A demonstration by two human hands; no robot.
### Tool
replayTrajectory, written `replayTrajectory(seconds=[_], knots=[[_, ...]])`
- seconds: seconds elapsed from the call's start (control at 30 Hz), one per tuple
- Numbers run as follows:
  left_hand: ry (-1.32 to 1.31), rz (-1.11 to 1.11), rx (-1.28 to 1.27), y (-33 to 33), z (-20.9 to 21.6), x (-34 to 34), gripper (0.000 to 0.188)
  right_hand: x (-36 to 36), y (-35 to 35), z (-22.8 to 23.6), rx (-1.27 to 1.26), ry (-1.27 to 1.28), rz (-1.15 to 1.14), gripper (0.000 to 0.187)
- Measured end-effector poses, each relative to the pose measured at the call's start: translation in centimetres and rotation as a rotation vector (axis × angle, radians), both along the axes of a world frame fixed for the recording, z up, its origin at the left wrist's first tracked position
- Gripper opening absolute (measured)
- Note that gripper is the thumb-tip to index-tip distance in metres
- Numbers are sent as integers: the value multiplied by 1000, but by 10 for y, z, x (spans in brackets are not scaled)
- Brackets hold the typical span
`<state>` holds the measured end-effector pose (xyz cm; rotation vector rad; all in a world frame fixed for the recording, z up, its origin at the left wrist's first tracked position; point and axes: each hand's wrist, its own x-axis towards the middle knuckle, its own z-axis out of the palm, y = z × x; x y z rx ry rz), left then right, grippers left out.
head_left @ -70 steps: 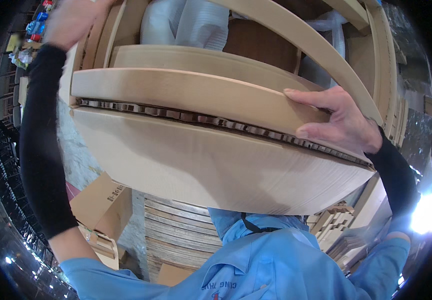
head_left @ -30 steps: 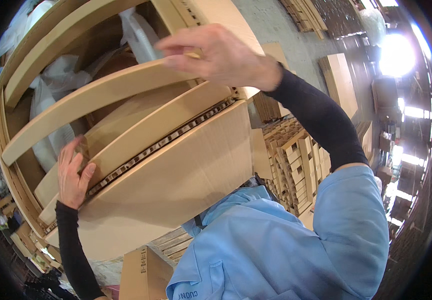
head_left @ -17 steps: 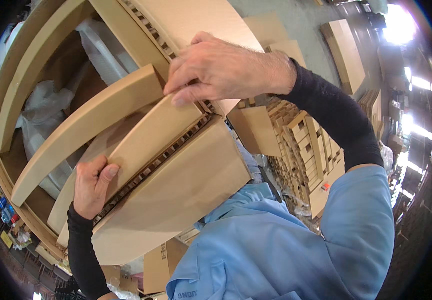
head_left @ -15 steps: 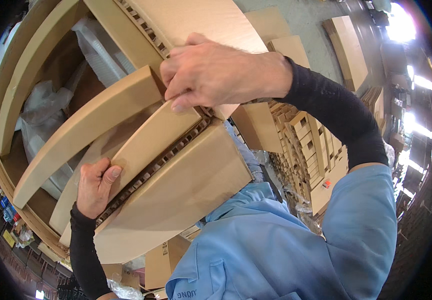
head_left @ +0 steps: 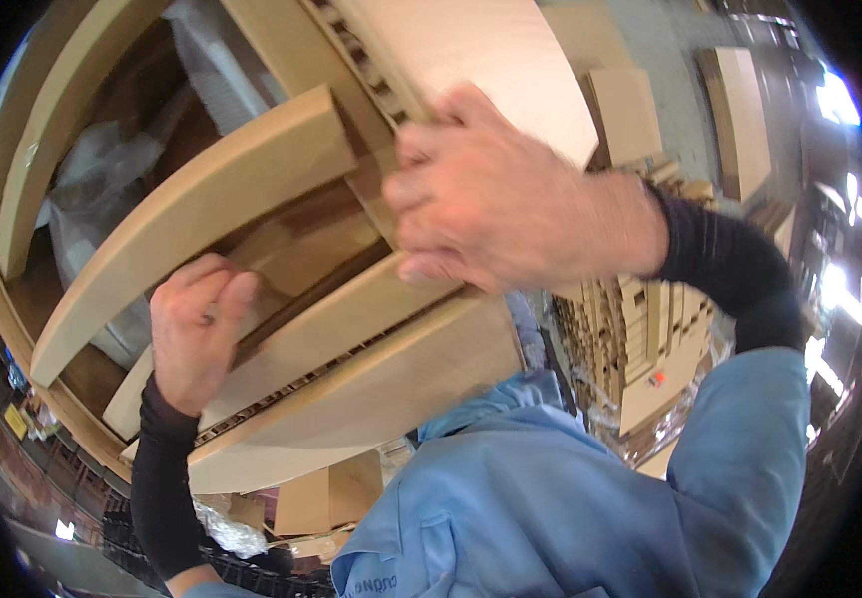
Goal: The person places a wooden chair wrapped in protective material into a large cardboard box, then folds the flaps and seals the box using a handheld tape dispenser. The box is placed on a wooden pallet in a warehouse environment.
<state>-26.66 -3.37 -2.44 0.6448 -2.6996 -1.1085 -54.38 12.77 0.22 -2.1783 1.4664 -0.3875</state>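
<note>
- Inside the large tan cardboard box (head_left: 381, 384), an arched tan cardboard strip (head_left: 202, 204) is set.
- Along the box's near side, a long tan cardboard panel (head_left: 336, 329) is seated.
- At the box, the left hand (head_left: 195, 329) and right hand (head_left: 491, 204) are curled; any grip cannot be told.

a light blue shirt (head_left: 541, 498) with short sleeves (head_left: 740, 419), a chest pocket (head_left: 436, 553) and dark lettering (head_left: 387, 584); tight black arm sleeves (head_left: 732, 257) on both forearms.

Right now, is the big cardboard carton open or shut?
Open: the carton's near flap is spread outward toward the blue shirt, and a translucent-wrapped bundle shows inside, partly behind a curved cardboard strip.
</note>
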Motion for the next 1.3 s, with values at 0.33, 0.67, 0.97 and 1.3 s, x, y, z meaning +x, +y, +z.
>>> replayTrajectory(seconds=[0.33,0.67,0.97,1.3], knots=[[-474,361,594,-115,2,-168,53,21,20,-22,-154,-91,-271,19],[-24,335,929,-139,-71,-162,37,21,14,-7,3,-150,-229,15],[-33,290,905,-137,-69,-180,38,23,-15,7,73,352,-98,14],[-100,305,924,-139,-77,-176,39,47,-33,32,-126,159,-39,24]])
